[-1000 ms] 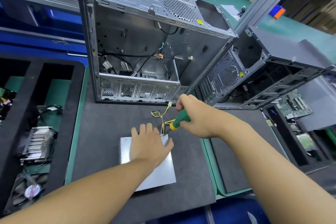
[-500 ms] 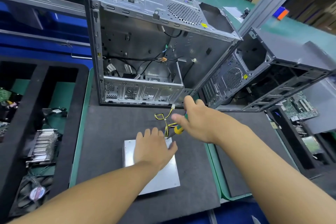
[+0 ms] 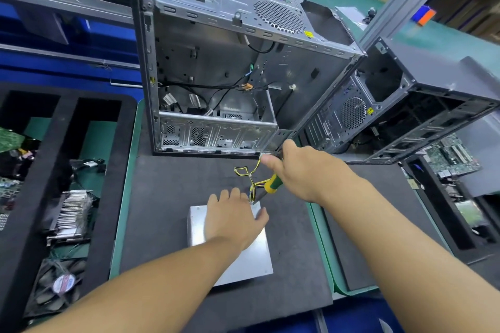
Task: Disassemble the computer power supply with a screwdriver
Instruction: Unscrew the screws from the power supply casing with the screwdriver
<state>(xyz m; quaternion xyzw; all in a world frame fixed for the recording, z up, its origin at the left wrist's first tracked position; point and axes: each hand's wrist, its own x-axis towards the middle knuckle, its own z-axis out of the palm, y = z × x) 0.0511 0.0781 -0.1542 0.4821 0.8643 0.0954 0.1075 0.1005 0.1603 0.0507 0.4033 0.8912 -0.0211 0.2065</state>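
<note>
Power supply (image 3: 253, 259): a plain silver box lying flat on the dark mat (image 3: 167, 211) of the desk, in front of the open computer case (image 3: 216, 62). Its long axis runs away from the person, near edge to far edge. A bundle of yellow and black wires (image 3: 247, 170) leaves the box at its far right corner.

Left grip (image 3: 232, 220): spread flat on the far half of the lid, fingers straight, pressing down and holding nothing.

Right grip (image 3: 303, 173): curled round the green and yellow screwdriver (image 3: 272, 184), just beyond the far right corner of the box. The shaft slants down and to the left from the handle towards that corner, beside the wires. The tip is lost among the wires and the left fingertips, so contact with a screw cannot be confirmed.

Assessment: the work point lies below and left of the right grip, at the corner nearest that hand. The wires crowd the approach.

A second case (image 3: 433, 84) stands to the right.
</note>
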